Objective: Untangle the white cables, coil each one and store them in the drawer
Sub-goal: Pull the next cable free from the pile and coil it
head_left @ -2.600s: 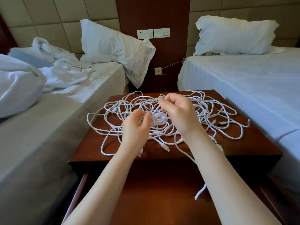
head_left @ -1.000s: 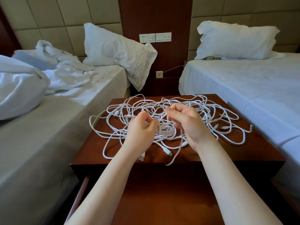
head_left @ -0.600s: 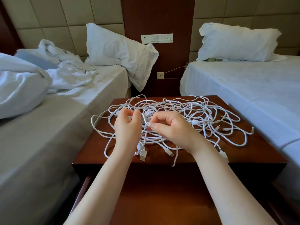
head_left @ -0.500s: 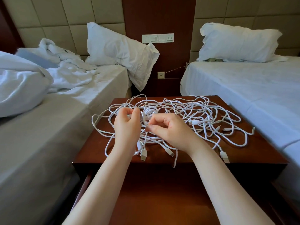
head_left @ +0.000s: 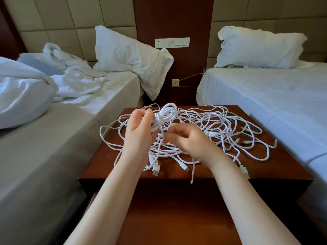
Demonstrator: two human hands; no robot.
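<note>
Left hand (head_left: pixel 139 131) curls its fingers (head_left: pixel 148 114) round a small coil (head_left: pixel 165 114), held above the counter (head_left: pixel 283 167) to stay clear of the tangle (head_left: pixel 221 128) lying there; right hand (head_left: pixel 189 141) pinches a strand (head_left: pixel 161 130), likely feeding the winding.

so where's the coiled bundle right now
Head view, centre: the coiled bundle is gripped in the left hand, above the loose cable tangle on the nightstand, right hand just beside it.

Soft, even daylight; sharp centre, wide-angle bowing and slight blur at the edges.
</note>
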